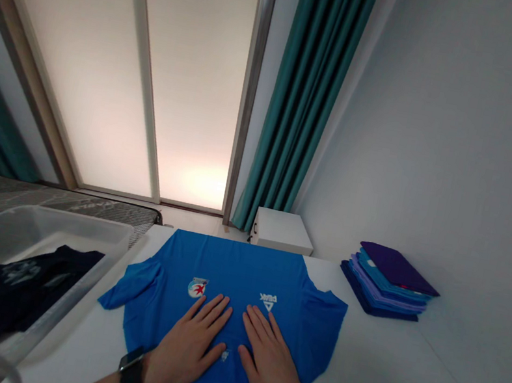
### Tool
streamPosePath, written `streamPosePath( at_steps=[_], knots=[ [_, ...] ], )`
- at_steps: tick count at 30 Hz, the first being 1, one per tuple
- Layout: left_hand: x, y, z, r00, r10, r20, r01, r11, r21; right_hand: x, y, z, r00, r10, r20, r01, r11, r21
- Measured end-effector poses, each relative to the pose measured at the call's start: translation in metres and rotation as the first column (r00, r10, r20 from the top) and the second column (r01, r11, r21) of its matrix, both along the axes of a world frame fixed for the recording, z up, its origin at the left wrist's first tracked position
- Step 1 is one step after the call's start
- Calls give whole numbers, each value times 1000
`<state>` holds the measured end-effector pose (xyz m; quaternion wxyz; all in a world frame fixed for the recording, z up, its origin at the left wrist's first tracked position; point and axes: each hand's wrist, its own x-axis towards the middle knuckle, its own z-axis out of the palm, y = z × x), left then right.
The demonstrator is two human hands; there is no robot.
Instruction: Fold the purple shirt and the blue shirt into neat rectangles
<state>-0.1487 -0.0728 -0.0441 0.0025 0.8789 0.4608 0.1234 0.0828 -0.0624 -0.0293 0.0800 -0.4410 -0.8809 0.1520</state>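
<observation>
A blue short-sleeved shirt (243, 265) lies spread on a white table, its neckline toward me and its far edge near the table's back edge. Two chest logos show, the lettering upside down from here. My left hand (192, 345) rests flat on the shirt's left chest, fingers stretched below the round logo, a dark watch on its wrist. Flat beside it, my right hand (270, 362) presses on the right chest, fingertips just under the other logo. Neither hand grips the fabric.
A clear plastic bin (122, 234) holding dark clothing (21, 289) stands at the left. Folded clothes (388, 284) are stacked on the table's right, by the wall. Behind the table are a white cabinet (283, 231) and a green curtain (303, 94).
</observation>
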Motion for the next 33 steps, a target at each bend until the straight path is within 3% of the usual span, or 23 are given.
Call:
streamPosePath(
  at_steps=[10, 16, 19, 25, 29, 33],
  knots=[
    [-3, 47, 11, 999, 16, 33, -14, 999, -39, 28, 41, -6, 996, -86, 6, 85, 990, 111],
    [-29, 88, 11, 983, 178, -37, -180, 983, -44, 36, 72, 1, 997, -70, 22, 68, 995, 67],
    [-53, 114, 13, 938, 334, -91, -340, 939, -56, 26, 94, -2, 996, -82, 40, 79, 996, 51],
    [-102, 155, 11, 847, 513, -139, -528, 844, -96, 4, 143, -12, 988, -154, 16, 153, 987, 41],
    [-123, 164, 6, 779, 607, -156, -624, 773, -112, 6, 170, -14, 967, -251, 46, 247, 966, 83],
    [-128, 164, 2, 758, 632, -162, -651, 748, -130, 13, 183, -22, 904, -392, 173, 390, 920, 44]
  ],
)
